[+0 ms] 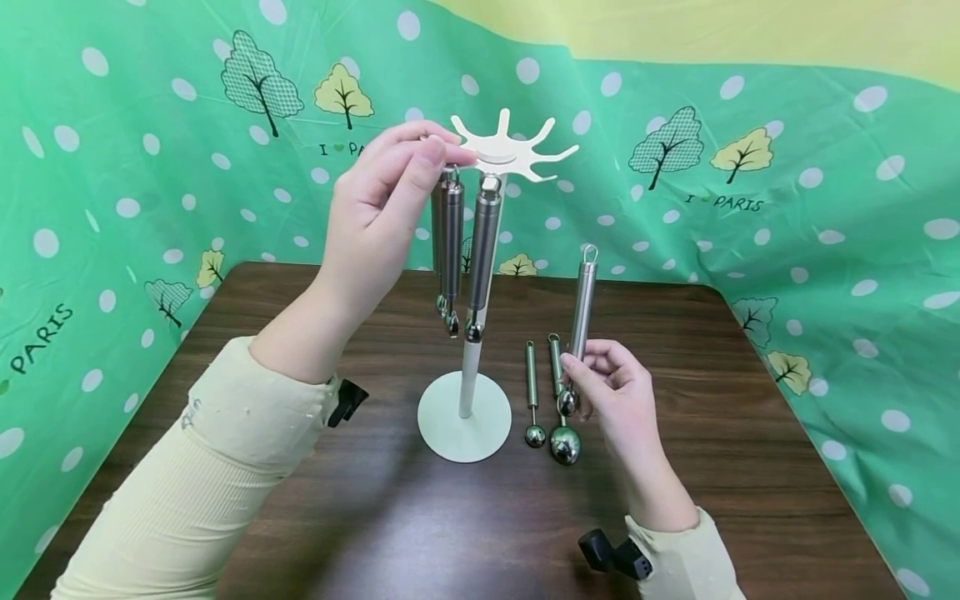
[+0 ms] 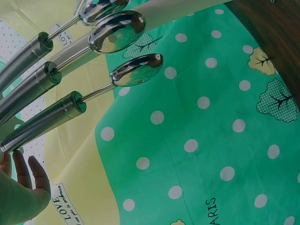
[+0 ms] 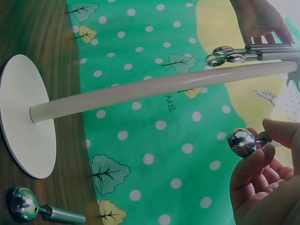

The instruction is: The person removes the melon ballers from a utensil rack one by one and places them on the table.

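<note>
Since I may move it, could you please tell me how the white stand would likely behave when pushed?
The white stand might tip if pushed high up, being tall and slim. Its flat, round base should probably resist low pushes. The hanging spoons may swing, as their lower ends dangle.

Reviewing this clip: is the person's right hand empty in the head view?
No, the right hand holds a metal scoop with its looped handle end pointing up.
</note>
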A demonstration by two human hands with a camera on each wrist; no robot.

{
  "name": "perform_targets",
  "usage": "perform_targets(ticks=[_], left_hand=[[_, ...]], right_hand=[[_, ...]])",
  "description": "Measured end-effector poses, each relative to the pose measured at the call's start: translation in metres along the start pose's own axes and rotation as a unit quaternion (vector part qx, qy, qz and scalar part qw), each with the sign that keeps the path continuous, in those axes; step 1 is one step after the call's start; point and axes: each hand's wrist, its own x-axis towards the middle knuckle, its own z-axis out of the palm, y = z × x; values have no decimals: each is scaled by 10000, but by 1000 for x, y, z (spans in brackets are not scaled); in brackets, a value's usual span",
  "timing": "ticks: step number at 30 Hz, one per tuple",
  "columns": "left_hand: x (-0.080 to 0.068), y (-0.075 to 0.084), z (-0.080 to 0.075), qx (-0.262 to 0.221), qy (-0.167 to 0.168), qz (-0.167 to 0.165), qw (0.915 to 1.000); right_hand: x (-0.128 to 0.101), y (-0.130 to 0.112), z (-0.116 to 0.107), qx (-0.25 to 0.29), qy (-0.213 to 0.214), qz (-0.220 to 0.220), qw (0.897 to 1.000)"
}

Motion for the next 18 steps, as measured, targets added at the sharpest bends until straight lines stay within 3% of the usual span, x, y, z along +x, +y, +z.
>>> perform_targets(ticks=[18], left_hand=[[0,0,0,-30,2,2,10000]], right_hand=[[0,13,-2,-252,60,407,9988]])
